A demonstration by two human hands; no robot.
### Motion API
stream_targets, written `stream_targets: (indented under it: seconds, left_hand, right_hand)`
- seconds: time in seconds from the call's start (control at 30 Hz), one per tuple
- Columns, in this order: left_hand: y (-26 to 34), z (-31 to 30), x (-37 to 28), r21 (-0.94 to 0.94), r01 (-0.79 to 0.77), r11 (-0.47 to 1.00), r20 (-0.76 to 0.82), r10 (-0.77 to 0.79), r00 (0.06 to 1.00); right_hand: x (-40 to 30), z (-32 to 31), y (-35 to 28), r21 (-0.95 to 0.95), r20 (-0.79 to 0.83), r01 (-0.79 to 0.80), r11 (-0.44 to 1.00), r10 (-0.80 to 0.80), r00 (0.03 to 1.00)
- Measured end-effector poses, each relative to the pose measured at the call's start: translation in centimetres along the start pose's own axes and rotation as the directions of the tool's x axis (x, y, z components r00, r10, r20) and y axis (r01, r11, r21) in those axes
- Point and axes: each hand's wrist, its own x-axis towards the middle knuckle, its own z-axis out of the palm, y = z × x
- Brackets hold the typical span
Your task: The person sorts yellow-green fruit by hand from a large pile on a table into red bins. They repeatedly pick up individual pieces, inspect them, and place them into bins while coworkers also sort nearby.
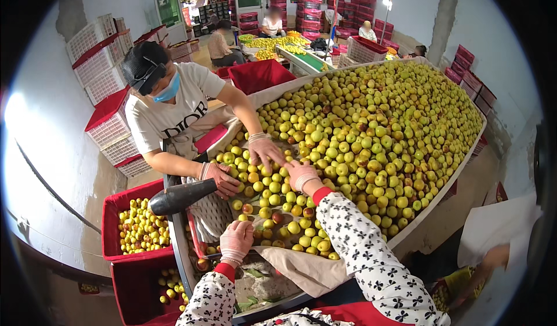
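Green and reddish jujubes are heaped on a large cloth-lined sorting table. My right hand, in a striped pinkish glove, reaches in among the fruit at the heap's near-left side; its fingertips are close to a co-worker's gloved hand. Whether it holds a fruit cannot be told. My left hand, gloved alike, is at the table's near-left part with its fingers curled, beside loose fruit; what is under them is hidden. The co-worker's other gloved hand rests at the fruit's left edge.
A black tapered tube juts over the table's left edge. Below it stand a red-lined crate of jujubes and another red-lined crate with fewer. A cloth flap lies near me. A person in a white top is at right. Stacked crates line the walls.
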Motion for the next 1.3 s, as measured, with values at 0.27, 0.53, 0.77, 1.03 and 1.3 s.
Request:
stream_targets:
  seconds: [0.27, 0.53, 0.77, 1.03, 1.3]
  left_hand:
    - [-0.4, 0.4, -0.2, -0.035, 0.03, 0.999, -0.009, -0.031, 0.999]
    - [7.6, 1.1, 1.7, -0.43, 0.443, -0.787, 0.807, -0.116, 0.578]
    - [0.2, -0.7, -0.6, -0.909, 0.348, -0.23, 0.412, -0.625, 0.663]
    - [-4.0, -1.1, -0.7, -0.335, 0.325, 0.884, -0.136, -0.387, 0.912]
    - [-2.8, -1.1, -1.2, -0.204, 0.16, 0.966, -0.215, -0.204, 0.955]
  right_hand:
    - [-6.0, 2.2, -4.5, 0.318, 0.075, 0.047, 0.947, -0.075, 0.994]
    - [-13.8, 1.8, -7.5, 0.587, -0.511, 0.549, 0.595, -0.255, 0.821]
    - [-20.8, -2.7, 2.1, 0.138, -0.064, 0.188, 0.973, -0.18, 0.981]
    - [-18.1, 3.0, 0.0, -0.018, -0.022, 0.329, 0.944, -0.33, 0.944]
    - [-9.0, 7.0, -7.1, 0.3, -0.14, 0.48, 0.824, -0.46, 0.877]
